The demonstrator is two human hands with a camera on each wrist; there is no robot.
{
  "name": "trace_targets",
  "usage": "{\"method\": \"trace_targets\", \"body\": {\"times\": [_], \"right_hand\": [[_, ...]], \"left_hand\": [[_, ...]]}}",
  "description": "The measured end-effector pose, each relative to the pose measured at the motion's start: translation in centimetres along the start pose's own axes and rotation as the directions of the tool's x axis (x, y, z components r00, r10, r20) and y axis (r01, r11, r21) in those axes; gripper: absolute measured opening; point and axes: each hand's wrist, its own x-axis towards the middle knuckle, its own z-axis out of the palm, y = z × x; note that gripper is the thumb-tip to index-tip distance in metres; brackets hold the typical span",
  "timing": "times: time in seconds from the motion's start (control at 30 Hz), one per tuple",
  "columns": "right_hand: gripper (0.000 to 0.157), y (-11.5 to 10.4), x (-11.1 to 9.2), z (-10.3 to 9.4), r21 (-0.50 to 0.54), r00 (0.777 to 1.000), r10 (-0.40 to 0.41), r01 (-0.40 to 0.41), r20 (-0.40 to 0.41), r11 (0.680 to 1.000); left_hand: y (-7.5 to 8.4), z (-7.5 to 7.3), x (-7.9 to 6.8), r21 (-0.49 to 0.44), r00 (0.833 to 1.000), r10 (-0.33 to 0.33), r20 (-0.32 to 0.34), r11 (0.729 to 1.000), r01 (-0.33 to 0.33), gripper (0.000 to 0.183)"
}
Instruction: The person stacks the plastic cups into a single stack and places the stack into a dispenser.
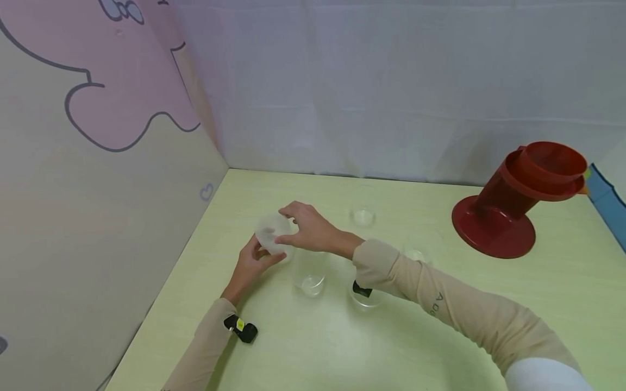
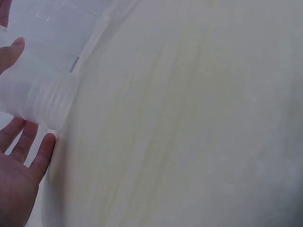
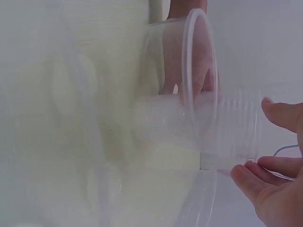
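A stack of translucent plastic cups (image 1: 271, 231) is held between both hands above the left part of the table. My left hand (image 1: 248, 267) grips it from below, thumb and fingers round its side; in the left wrist view the fingers of this hand (image 2: 21, 175) lie under the cups' ridged rims (image 2: 52, 101). From the other side my right hand (image 1: 313, 231) holds the stack's end. The right wrist view has my right hand's fingertips (image 3: 244, 172) at the stacked rims (image 3: 239, 123). One clear cup (image 1: 312, 279) stands close to the hands.
More clear cups stand on the pale table (image 1: 318, 347): one behind (image 1: 363, 217), another cup (image 1: 415, 255) partly behind the right sleeve, and a cup (image 1: 368, 301) under the forearm. A red plastic stand with stacked cup shapes (image 1: 508, 217) is at the right. A wall (image 1: 98, 217) borders the left.
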Motion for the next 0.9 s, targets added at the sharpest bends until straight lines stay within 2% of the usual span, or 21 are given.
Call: {"method": "trace_targets", "body": {"times": [0.33,0.6,0.73,0.9], "right_hand": [[0.057,0.0,-0.4,0.1,-0.038,1.000,0.007,-0.007,0.004,0.999],[0.056,-0.4,-0.8,-0.2,-0.054,0.999,0.039,-0.037,0.038,0.998],[0.055,-0.4,-0.9,-0.5,-0.036,0.998,0.051,-0.050,0.038,0.998],[0.053,-0.6,-1.2,-1.0,0.000,1.000,0.021,-0.021,0.014,1.000]], "left_hand": [[-0.5,0.0,0.1,-0.018,1.000,0.009,0.009,1.000,-0.009,0.065],[-0.4,0.1,-0.1,0.004,1.000,0.004,-0.002,1.000,-0.004,0.065],[-0.4,0.1,-0.2,0.011,1.000,-0.002,-0.005,1.000,0.002,0.066],[-0.1,0.1,-0.3,0.014,1.000,-0.011,-0.010,1.000,0.011,0.066]]}}
